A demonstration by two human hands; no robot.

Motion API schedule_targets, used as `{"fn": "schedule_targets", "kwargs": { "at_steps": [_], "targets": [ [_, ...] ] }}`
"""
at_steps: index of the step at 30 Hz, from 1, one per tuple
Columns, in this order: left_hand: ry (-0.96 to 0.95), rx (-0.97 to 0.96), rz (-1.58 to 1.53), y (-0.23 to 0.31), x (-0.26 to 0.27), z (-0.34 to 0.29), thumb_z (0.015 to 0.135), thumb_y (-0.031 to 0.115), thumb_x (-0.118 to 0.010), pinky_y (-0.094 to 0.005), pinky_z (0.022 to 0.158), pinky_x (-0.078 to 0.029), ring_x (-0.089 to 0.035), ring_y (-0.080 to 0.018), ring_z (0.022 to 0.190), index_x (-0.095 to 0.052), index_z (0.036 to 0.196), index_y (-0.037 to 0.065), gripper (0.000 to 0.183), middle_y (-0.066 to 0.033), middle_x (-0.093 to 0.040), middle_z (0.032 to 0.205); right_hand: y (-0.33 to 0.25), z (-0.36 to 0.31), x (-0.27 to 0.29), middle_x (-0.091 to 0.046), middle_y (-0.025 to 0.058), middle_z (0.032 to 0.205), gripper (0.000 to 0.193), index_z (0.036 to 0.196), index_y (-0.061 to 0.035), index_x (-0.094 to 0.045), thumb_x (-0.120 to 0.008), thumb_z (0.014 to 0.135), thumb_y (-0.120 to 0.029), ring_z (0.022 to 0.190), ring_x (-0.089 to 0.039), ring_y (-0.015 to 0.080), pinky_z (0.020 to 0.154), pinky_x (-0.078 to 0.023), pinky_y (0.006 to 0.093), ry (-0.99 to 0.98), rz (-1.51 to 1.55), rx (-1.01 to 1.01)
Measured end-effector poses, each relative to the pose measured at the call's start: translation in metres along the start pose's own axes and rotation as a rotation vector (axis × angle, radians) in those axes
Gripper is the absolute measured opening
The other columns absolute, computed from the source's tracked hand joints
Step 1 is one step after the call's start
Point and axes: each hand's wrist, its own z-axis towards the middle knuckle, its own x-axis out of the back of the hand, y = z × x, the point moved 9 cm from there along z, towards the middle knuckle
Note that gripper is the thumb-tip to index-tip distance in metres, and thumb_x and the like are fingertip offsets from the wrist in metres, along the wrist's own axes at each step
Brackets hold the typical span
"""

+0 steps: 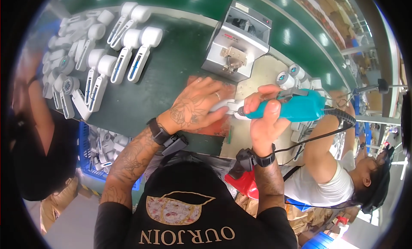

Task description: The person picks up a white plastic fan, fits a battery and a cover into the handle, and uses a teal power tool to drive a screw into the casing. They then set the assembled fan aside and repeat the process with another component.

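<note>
My left hand (pixel 195 103) lies over a white plastic part (pixel 222 105), fingers bent against it, and holds it down on a reddish-orange mat (pixel 210 128). Much of that part is hidden beneath the fingers. In my right hand (pixel 268 120) is a teal electric screwdriver (pixel 304 106), lying nearly level, with a black cord at its rear. Its tip points left and meets the right end of the white part, or comes very close to it. Fingers and thumb of the right hand wrap round the tool's front.
A grey metal screw feeder (pixel 221 49) stands beyond my hands. White handheld devices (pixel 139 60) crowd the bench's left side; more white units (pixel 285 79) lie at right. A blue crate (pixel 83 141) holds white parts at lower left. Co-workers sit on both sides.
</note>
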Motion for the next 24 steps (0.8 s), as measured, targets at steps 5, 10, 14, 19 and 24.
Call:
{"fn": "schedule_targets", "kwargs": {
  "at_steps": [5, 10, 14, 19, 24],
  "targets": [
    [0.019, -0.019, 0.019, 0.001, -0.004, -0.001, 0.087, 0.024, -0.068, -0.0432, 0.093, -0.046, -0.057, -0.0313, 0.104, -0.067, 0.118, 0.01, 0.034, -0.0083, -0.063, 0.115, 0.012, -0.007, -0.002, -0.053, 0.0087, 0.072, 0.045, 0.102, 0.0014, -0.051, -0.065, 0.097, -0.041, 0.062, -0.054, 0.0202, 0.059, -0.047, 0.0355, -0.033, 0.064, -0.006],
    [-0.005, -0.049, 0.062, 0.002, -0.006, 0.005, 0.088, 0.025, -0.068, -0.0444, 0.095, -0.045, -0.057, -0.0321, 0.108, -0.065, 0.121, 0.008, 0.037, -0.0092, -0.063, 0.12, 0.009, -0.004, -0.005, -0.052, 0.0083, 0.073, 0.039, 0.096, -0.0016, -0.049, -0.067, 0.096, -0.036, 0.062, -0.053, 0.0199, 0.058, -0.047, 0.0365, -0.052, 0.137, 0.028],
    [0.0, -0.06, 0.063, -0.001, 0.014, -0.001, 0.086, 0.025, -0.07, -0.0473, 0.095, -0.044, -0.058, -0.0325, 0.111, -0.065, 0.12, 0.006, 0.039, -0.0098, -0.062, 0.125, 0.029, -0.011, -0.008, -0.054, 0.0074, 0.075, 0.032, 0.101, -0.0019, -0.052, -0.064, 0.099, -0.031, 0.067, -0.054, 0.0193, 0.062, -0.048, 0.0363, -0.022, 0.131, -0.02],
    [0.172, -0.284, 0.019, 0.025, 0.008, -0.009, 0.077, 0.025, -0.075, -0.048, 0.093, -0.047, -0.061, -0.0319, 0.106, -0.064, 0.109, 0.008, 0.038, -0.011, -0.064, 0.114, 0.029, -0.014, 0.034, -0.053, 0.005, 0.071, 0.041, 0.106, -0.0028, -0.057, -0.057, 0.1, -0.043, 0.066, -0.051, 0.0173, 0.063, -0.044, 0.031, 0.109, 0.128, -0.17],
    [0.318, 0.043, -0.108, 0.005, 0.051, -0.06, 0.088, 0.018, -0.071, -0.0395, 0.089, -0.052, -0.064, -0.0307, 0.098, -0.064, 0.114, 0.007, 0.028, -0.0113, -0.065, 0.107, -0.044, -0.019, 0.04, -0.039, -0.0002, 0.062, 0.048, 0.099, -0.0083, -0.051, -0.053, 0.098, -0.056, 0.054, -0.037, 0.0109, 0.051, -0.031, 0.0263, 0.197, 0.333, 0.021]
  ]
}}
